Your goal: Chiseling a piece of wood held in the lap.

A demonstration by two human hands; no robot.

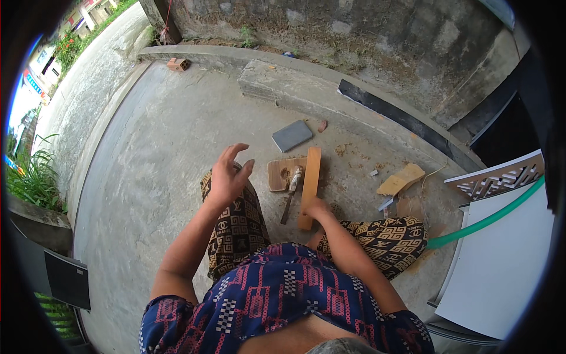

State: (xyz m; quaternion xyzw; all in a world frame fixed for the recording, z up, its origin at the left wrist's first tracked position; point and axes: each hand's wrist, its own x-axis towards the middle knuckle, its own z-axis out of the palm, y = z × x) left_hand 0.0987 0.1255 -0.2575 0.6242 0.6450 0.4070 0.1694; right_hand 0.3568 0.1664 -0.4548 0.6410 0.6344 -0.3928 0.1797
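Note:
My left hand (227, 178) is raised over my left knee, its fingers apart and nothing in them. With my right hand (318, 207) I grip a long, flat wooden bar (312, 171) near its close end; the fingers' far side is hidden. Just left of the bar lies a tool like a chisel (292, 192), with a worn pale handle and a narrow dark blade pointing toward me. Its handle end rests by a wooden block (276, 177), which has a dark brown hollow or patch in its face and is partly covered by the bar.
A grey rectangular slab (292, 136) lies beyond the block. To the right are wood crumbs, a yellowish wood piece (402, 179), a green hose (489, 220) and a white panel (501, 265). A concrete ledge (312, 88) and a brick (177, 64) stand farther off.

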